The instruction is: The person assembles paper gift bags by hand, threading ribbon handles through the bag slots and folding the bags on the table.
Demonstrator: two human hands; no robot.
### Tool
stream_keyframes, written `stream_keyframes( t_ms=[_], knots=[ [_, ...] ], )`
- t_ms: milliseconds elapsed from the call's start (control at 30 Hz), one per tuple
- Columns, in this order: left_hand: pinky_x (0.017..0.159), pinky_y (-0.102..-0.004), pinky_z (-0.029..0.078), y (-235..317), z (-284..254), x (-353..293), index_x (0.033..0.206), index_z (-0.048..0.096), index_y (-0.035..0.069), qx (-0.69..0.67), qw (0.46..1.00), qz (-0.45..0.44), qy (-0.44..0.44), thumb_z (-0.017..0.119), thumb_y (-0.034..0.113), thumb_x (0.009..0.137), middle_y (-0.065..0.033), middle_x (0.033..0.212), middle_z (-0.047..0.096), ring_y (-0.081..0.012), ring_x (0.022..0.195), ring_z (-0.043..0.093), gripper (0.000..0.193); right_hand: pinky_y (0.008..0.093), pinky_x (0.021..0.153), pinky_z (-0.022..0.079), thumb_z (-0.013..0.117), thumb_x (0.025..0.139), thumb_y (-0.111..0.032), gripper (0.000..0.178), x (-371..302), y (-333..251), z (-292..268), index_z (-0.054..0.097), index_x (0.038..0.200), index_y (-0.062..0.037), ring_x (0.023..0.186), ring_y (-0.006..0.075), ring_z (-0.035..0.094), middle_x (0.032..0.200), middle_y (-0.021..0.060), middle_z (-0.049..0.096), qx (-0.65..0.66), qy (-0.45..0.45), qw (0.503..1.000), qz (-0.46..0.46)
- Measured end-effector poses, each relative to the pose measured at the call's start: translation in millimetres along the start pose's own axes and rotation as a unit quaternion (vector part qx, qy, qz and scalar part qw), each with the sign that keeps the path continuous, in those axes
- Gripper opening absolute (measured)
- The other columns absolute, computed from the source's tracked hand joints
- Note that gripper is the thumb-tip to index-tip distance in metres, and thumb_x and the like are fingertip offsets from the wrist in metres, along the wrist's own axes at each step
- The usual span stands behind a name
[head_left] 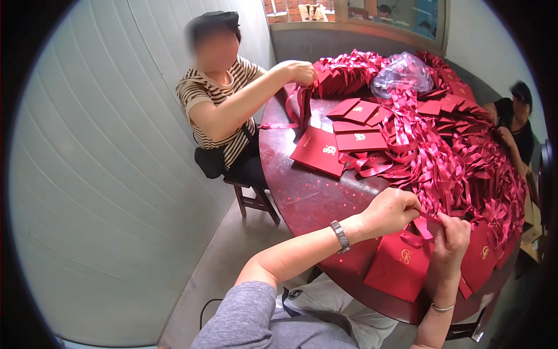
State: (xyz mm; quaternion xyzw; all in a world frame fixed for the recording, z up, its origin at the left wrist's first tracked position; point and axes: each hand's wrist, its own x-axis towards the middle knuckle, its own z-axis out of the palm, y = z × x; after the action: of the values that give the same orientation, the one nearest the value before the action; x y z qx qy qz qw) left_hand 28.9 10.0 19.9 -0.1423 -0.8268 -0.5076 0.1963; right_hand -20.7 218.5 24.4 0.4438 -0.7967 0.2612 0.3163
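My left hand [388, 214], with a metal watch on its wrist, is closed in a pinch on a red ribbon [427, 217]. Close to its right, my right hand [451, 237] grips the same ribbon, its fingers bent; a thin bracelet circles that wrist. The ribbon stretches over the short gap between them. Below both hands, a red paper gift bag [397, 269] with a gold emblem lies at the table's near edge. Another red gift bag [480, 257] lies to the right of my right hand.
Heaps of red ribbons [442, 168] and bags cover the round dark table [308, 203]. A clear plastic bag [402, 75] rests on the far pile. A co-worker in a striped shirt [232, 87] handles a bag at left; another person [517, 119] is at far right.
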Motion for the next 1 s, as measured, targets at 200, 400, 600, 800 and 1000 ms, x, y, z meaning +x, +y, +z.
stream_keyframes(
  t_ms=[200, 400, 600, 800, 1000],
  knots=[
    [0.064, -0.0379, 0.051, -31.3, 13.3, -4.4, 0.087, 0.069, 0.0, 0.043, 0.997, -0.037, 0.053, 0.064, 0.009, 0.08, -0.0181, 0.075, 0.066, -0.0292, 0.071, 0.068, 0.012, 0.0363, 0.074, 0.038, 0.067, 0.082, -0.008, 0.017, -7.8, 13.6, -6.3, 0.064, 0.099, -0.0044, 0.073, 0.0247, 0.052, 0.081, 0.0075, 0.06, -0.051, -0.047, 0.997, 0.041],
    [0.056, -0.031, 0.048, -88.6, -37.9, -5.4, 0.089, 0.07, 0.0, 0.006, 0.957, -0.182, 0.228, 0.061, 0.009, 0.082, -0.0097, 0.072, 0.068, -0.016, 0.061, 0.063, 0.014, 0.0358, 0.072, 0.04, 0.069, 0.083, -0.017, 0.014, 2.1, 42.7, 15.7, 0.068, 0.093, -0.0073, 0.076, 0.0251, 0.061, 0.084, 0.0079, 0.068, -0.004, -0.065, 0.994, 0.083],
    [0.056, -0.0199, 0.045, -69.3, -5.4, 9.4, 0.081, 0.064, 0.002, -0.1, 0.962, -0.235, 0.094, 0.067, 0.02, 0.088, -0.0008, 0.069, 0.063, -0.0056, 0.061, 0.057, 0.019, 0.0249, 0.061, 0.046, 0.063, 0.091, -0.012, 0.015, -5.8, 42.6, 22.2, 0.067, 0.085, 0.0009, 0.069, 0.006, 0.058, 0.072, 0.0041, 0.065, 0.164, 0.002, 0.945, 0.284],
    [0.061, -0.0241, 0.048, -26.6, 19.1, -1.4, 0.082, 0.063, -0.002, 0.078, 0.992, -0.083, 0.05, 0.068, 0.011, 0.086, -0.0032, 0.074, 0.061, -0.0094, 0.07, 0.059, 0.014, 0.0241, 0.06, 0.045, 0.058, 0.095, -0.02, 0.022, 38.1, 21.8, 25.4, 0.066, 0.089, -0.0001, 0.064, 0.0075, 0.054, 0.071, -0.0016, 0.061, 0.448, -0.018, 0.798, 0.403],
    [0.079, -0.0276, 0.05, -28.2, -2.3, 27.5, 0.121, 0.055, -0.002, -0.223, 0.97, -0.072, -0.066, 0.062, 0.01, 0.088, -0.006, 0.099, 0.064, -0.0132, 0.089, 0.062, 0.035, 0.0339, 0.061, 0.047, 0.064, 0.085, -0.02, 0.023, 84.9, 7.6, 18.7, 0.067, 0.083, 0.0034, 0.064, 0.0151, 0.06, 0.07, 0.0123, 0.065, 0.224, -0.2, 0.946, 0.125]
  ],
)
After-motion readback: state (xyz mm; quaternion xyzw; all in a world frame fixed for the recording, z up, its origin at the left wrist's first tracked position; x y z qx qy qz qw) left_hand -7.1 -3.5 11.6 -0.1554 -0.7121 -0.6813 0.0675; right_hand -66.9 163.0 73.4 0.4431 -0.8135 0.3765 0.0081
